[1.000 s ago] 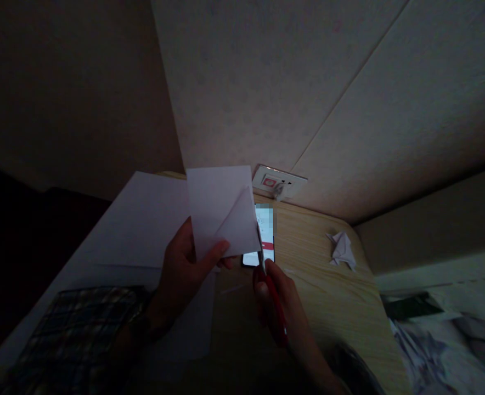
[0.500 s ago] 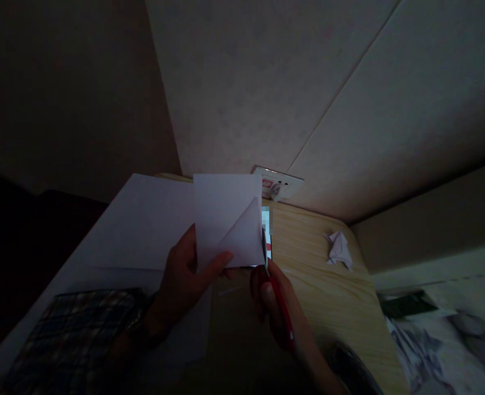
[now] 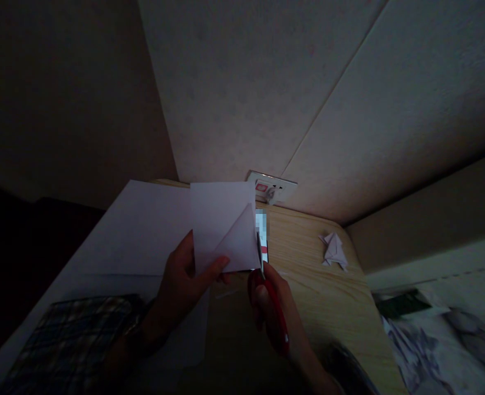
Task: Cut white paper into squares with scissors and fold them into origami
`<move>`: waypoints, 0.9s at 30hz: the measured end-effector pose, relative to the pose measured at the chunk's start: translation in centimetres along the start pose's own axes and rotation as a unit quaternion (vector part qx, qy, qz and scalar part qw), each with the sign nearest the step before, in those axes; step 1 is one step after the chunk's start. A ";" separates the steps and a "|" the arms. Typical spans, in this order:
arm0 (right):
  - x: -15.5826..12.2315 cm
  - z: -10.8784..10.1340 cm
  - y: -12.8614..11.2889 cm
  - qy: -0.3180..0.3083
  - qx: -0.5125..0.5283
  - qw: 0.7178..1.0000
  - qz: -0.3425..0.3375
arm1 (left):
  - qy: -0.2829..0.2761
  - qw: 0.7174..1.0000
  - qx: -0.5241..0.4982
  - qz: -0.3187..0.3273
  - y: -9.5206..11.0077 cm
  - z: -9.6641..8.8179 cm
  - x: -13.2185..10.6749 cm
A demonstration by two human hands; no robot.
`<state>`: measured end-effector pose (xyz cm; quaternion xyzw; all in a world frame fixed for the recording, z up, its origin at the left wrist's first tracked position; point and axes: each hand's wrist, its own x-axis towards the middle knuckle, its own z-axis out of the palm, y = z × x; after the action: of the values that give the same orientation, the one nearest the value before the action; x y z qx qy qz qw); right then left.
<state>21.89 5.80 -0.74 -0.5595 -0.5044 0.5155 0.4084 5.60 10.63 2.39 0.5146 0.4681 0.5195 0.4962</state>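
My left hand [image 3: 189, 274] pinches a folded sheet of white paper [image 3: 221, 214] near its lower left corner, thumb on top. A triangular flap [image 3: 240, 241] lies folded over the sheet's lower right part. In my right hand [image 3: 277, 302] is a pair of scissors with red handles [image 3: 278, 323]. Their blades point away from me and lie along the paper's right edge, near its lower right corner. Whether they are cutting into it cannot be made out. Behind the paper a lit phone screen [image 3: 262, 225] shows in part.
Larger white paper sheets [image 3: 144, 230] lie on the left of the wooden table [image 3: 304, 269]. A folded paper figure [image 3: 333, 251] sits at the right. A socket plate [image 3: 283, 189] with a plug is on the wall behind. Patterned fabric [image 3: 423, 351] lies beyond the table's right edge.
The view has shifted slightly, so everything sits a little lower and further left. Both hands keep their hold, and the scissor blades stay at the paper's right edge.
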 end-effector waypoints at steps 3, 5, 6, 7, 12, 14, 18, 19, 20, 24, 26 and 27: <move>-0.1 0.0 -0.1 0.006 -0.012 1.000 0.010 | -0.002 1.000 0.001 -0.006 -0.1 0.0 0.0; -0.2 0.0 -0.2 0.009 -0.015 1.000 0.009 | -0.007 1.000 -0.002 -0.007 -0.1 0.0 0.0; -0.2 0.0 -0.3 0.009 -0.014 1.000 0.007 | -0.009 1.000 -0.003 -0.006 0.0 0.0 0.0; -0.2 0.0 -0.3 0.010 -0.014 1.000 0.005 | -0.009 1.000 -0.005 -0.007 0.0 0.0 0.0; -0.1 0.1 -0.2 0.013 -0.015 1.000 0.002 | -0.017 1.000 -0.013 -0.010 -0.1 0.0 0.1; 0.0 0.1 -0.2 0.015 -0.014 1.000 -0.003 | -0.024 1.000 -0.016 -0.011 -0.2 0.0 0.0; 0.0 0.0 -0.2 0.017 -0.025 1.000 -0.010 | -0.041 0.999 -0.025 -0.019 -0.4 0.1 -0.1; 0.0 0.0 -0.2 0.016 -0.027 0.999 -0.012 | -0.044 0.998 -0.027 -0.021 -0.4 0.1 -0.2; 0.0 0.0 -0.2 0.015 -0.028 0.999 -0.013 | -0.045 0.998 -0.027 -0.021 -0.5 0.1 -0.2; 0.0 -0.1 -0.1 0.018 -0.020 1.000 -0.011 | -0.046 0.999 -0.022 -0.013 -0.7 0.1 -0.3; 0.0 0.0 0.0 0.023 -0.018 1.000 -0.011 | -0.046 0.999 -0.020 -0.009 -0.8 0.1 -0.3; 0.0 0.1 0.0 0.027 -0.018 0.999 -0.010 | -0.044 0.999 -0.020 -0.009 -0.8 0.1 -0.3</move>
<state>21.84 5.76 -0.74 -0.5752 -0.5083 0.4869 0.4168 5.75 10.42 1.62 0.5226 0.4397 0.5016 0.5310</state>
